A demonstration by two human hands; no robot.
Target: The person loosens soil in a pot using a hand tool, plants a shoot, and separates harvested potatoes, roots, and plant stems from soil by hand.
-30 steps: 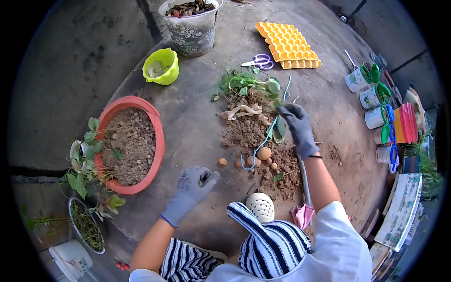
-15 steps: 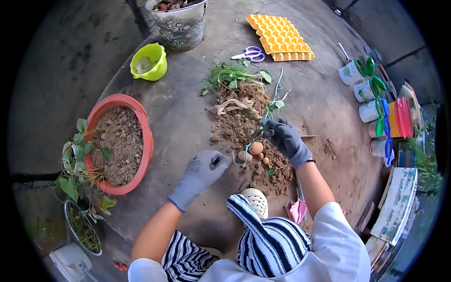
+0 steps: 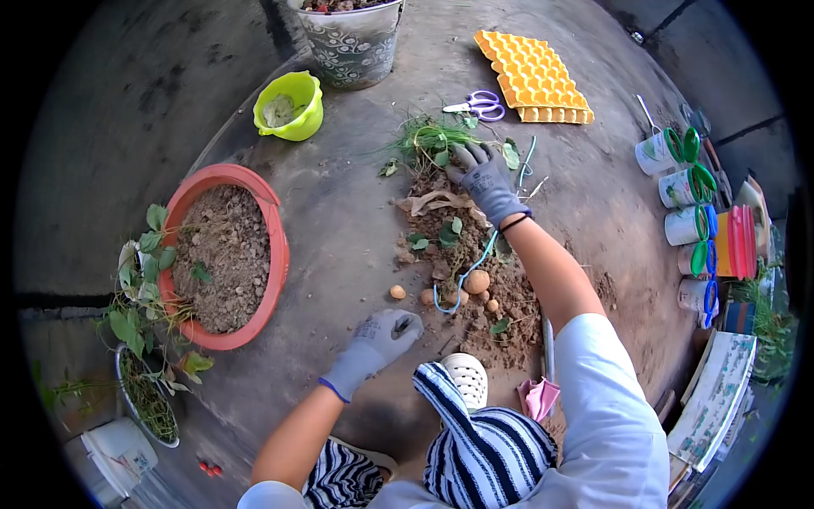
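Note:
Both hands wear grey gloves. My right hand (image 3: pixel 485 180) reaches to the roots and green plants (image 3: pixel 428 140) at the top of the soil heap (image 3: pixel 517 293); its fingers are spread, pointing away from me. My left hand (image 3: pixel 381 339) is low over the floor, left of the heap, its fingers curled; whether anything is inside is hidden. Several round brown tubers (image 3: pixel 476 282) lie on the soil, with one small tuber (image 3: pixel 397 292) apart to the left. A blue cord (image 3: pixel 462 278) curves beside them. Loose green leaves (image 3: pixel 449 233) rest on the soil below a pale strip (image 3: pixel 435 202).
At left stands a red-rimmed pot (image 3: pixel 278 254) of soil, with a lime bowl (image 3: pixel 312 117) and a patterned bucket (image 3: pixel 352 53) beyond. Purple scissors (image 3: pixel 486 105) lie near yellow egg trays (image 3: pixel 538 76). Tins (image 3: pixel 678 188) line the right side; a pink cloth (image 3: pixel 538 397) lies near my shoe.
My right hand moved down toward the tubers, then away to the plants. Leaves now lie on the middle of the soil. My left hand shifted slightly right and nearer to me.

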